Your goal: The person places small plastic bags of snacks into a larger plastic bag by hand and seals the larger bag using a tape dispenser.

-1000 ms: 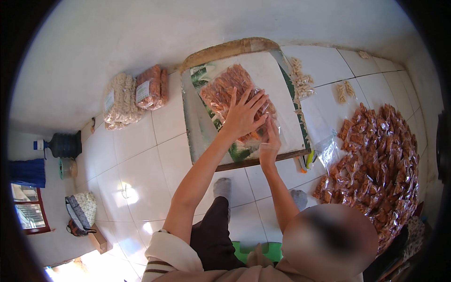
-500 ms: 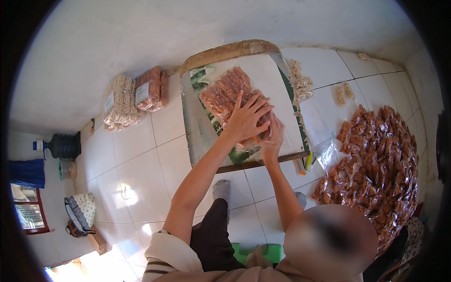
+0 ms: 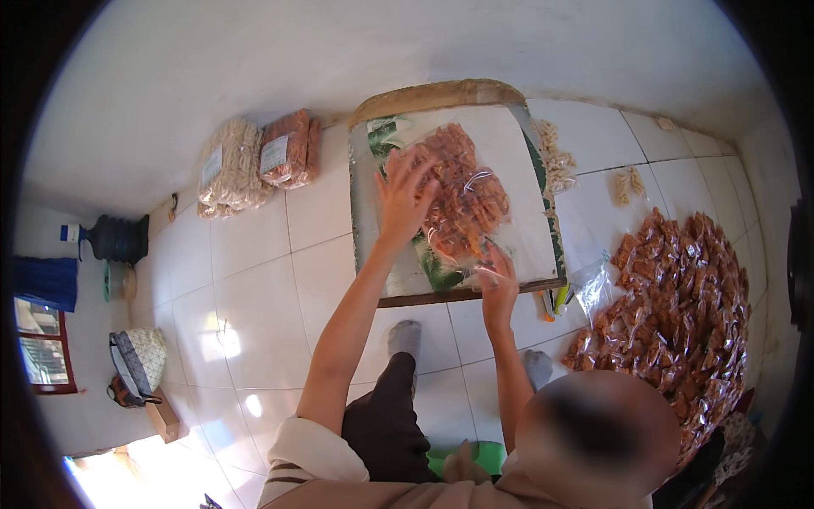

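A clear plastic bag of reddish-brown snack pieces [image 3: 462, 195] lies flat on a low table [image 3: 521, 229] with a white and green top. My left hand [image 3: 405, 193] rests on the bag's left side, its fingers spread and slightly blurred. At the bag's near end, my right hand [image 3: 498, 278] has its fingers closed on the loose plastic edge; its fingertips are partly hidden by the film.
On the tiled floor to the right lies a big heap of small packets of reddish snacks [image 3: 678, 305]. Pale snack packets [image 3: 555, 161] sit beside the table. Two large filled bags, pale [image 3: 233, 170] and reddish [image 3: 290, 148], stand by the wall. A green stool [image 3: 487, 460] is below me.
My left hand has moved left, from the middle of the bag to its left side. My right hand has slid down toward the bag's near end. The view has shifted slightly.
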`<state>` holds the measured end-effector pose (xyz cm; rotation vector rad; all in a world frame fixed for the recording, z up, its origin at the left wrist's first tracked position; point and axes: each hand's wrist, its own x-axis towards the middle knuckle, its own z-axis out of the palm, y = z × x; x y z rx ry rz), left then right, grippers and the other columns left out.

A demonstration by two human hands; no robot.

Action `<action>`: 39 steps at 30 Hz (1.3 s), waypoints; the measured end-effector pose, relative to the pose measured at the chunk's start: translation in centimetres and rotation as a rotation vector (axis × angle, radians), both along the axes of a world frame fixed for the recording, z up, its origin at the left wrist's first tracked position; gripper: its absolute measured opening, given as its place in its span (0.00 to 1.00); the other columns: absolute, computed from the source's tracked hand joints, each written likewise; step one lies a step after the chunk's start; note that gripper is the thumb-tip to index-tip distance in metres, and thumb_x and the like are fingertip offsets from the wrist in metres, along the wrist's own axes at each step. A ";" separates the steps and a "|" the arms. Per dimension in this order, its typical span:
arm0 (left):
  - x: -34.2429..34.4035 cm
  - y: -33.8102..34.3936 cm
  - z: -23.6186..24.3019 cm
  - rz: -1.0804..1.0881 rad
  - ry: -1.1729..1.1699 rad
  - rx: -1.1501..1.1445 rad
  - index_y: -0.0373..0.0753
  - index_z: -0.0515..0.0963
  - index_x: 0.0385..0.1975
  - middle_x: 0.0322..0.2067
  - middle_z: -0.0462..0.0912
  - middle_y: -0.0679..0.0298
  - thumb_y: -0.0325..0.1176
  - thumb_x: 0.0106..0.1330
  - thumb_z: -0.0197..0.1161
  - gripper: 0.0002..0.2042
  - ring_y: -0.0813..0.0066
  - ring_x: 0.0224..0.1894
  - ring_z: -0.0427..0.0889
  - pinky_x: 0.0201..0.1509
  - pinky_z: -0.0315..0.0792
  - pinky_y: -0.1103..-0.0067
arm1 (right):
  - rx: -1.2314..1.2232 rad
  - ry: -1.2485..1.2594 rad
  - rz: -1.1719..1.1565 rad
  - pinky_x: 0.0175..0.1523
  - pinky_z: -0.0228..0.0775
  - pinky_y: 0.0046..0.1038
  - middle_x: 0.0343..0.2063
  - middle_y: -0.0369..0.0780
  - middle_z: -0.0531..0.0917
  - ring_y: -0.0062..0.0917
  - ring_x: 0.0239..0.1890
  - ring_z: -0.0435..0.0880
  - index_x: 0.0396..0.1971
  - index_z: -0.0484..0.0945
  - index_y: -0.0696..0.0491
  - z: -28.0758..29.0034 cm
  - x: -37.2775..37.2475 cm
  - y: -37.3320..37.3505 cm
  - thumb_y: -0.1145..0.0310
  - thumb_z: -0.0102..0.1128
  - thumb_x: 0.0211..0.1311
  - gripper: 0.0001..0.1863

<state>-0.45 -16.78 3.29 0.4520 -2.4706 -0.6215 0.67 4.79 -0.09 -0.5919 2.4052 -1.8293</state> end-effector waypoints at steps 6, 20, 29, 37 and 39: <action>-1.0 1.4 -0.5 -0.142 -0.133 -0.249 0.61 0.66 0.56 0.62 0.57 0.69 0.49 0.64 0.47 0.19 0.63 0.67 0.44 0.63 0.27 0.48 | -0.004 0.189 0.016 0.44 0.71 0.29 0.42 0.46 0.74 0.34 0.40 0.76 0.44 0.71 0.59 -1.6 -0.6 -1.6 0.84 0.55 0.48 0.19; 1.3 2.0 -3.3 0.231 0.288 0.688 0.34 0.47 0.62 0.63 0.43 0.46 0.45 0.63 0.53 0.33 0.57 0.66 0.46 0.67 0.41 0.70 | -0.125 -0.007 -0.093 0.41 0.68 0.26 0.32 0.42 0.76 0.30 0.34 0.76 0.38 0.70 0.60 -0.7 0.5 -3.6 0.77 0.59 0.51 0.13; 0.3 5.0 -4.2 0.204 0.286 0.752 0.34 0.39 0.64 0.65 0.41 0.50 0.47 0.61 0.55 0.40 0.60 0.67 0.42 0.68 0.38 0.73 | 0.065 0.211 0.011 0.42 0.69 0.28 0.35 0.45 0.78 0.33 0.38 0.78 0.38 0.75 0.59 -1.7 -1.1 -3.7 0.80 0.57 0.51 0.11; 2.0 3.6 -4.1 0.186 0.405 1.002 0.34 0.39 0.64 0.65 0.44 0.52 0.43 0.64 0.53 0.37 0.65 0.66 0.47 0.67 0.43 0.75 | -0.004 0.064 0.155 0.36 0.70 0.30 0.32 0.44 0.78 0.39 0.33 0.77 0.34 0.74 0.59 -1.0 0.7 -2.3 0.78 0.57 0.49 0.10; 1.8 4.5 -3.9 0.184 0.374 0.991 0.33 0.39 0.64 0.64 0.45 0.52 0.41 0.64 0.54 0.37 0.65 0.66 0.47 0.67 0.44 0.76 | -0.034 0.176 0.186 0.34 0.70 0.31 0.30 0.43 0.77 0.39 0.30 0.76 0.33 0.74 0.58 -1.0 0.3 -3.2 0.76 0.58 0.50 0.09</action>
